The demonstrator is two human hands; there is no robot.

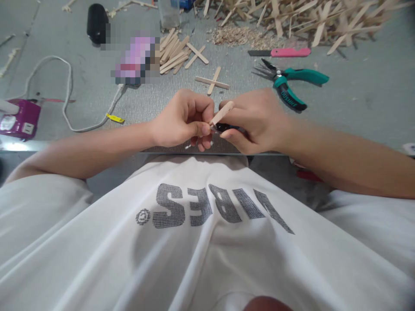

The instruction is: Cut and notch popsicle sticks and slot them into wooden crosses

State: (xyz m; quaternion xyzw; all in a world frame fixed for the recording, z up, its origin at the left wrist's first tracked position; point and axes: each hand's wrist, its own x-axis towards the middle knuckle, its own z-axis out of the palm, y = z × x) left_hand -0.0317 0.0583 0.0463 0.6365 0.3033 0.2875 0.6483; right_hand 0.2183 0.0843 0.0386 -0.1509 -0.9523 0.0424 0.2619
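Observation:
Near the table's front edge, my left hand (pixel 186 119) pinches a small wooden stick (pixel 223 113) between thumb and fingers. The stick slants up to the right. My right hand (pixel 254 121) is closed around a small dark tool (pixel 222 127), whose tip meets the stick at my left fingertips. Most of the tool is hidden by my fingers. Just beyond my hands lies a pair of crossed sticks (pixel 213 81), with another crossed pair (pixel 196 55) behind it, beside a pile of loose sticks (pixel 175 52).
Green-handled pliers (pixel 285 82) and a pink-handled blade (pixel 290 52) lie at the right. A large heap of crossed sticks (pixel 301 17) and wood shavings (pixel 240 36) sit at the back. On the left are a phone (pixel 138 52), white cable (pixel 69 95) and purple device (pixel 24 119).

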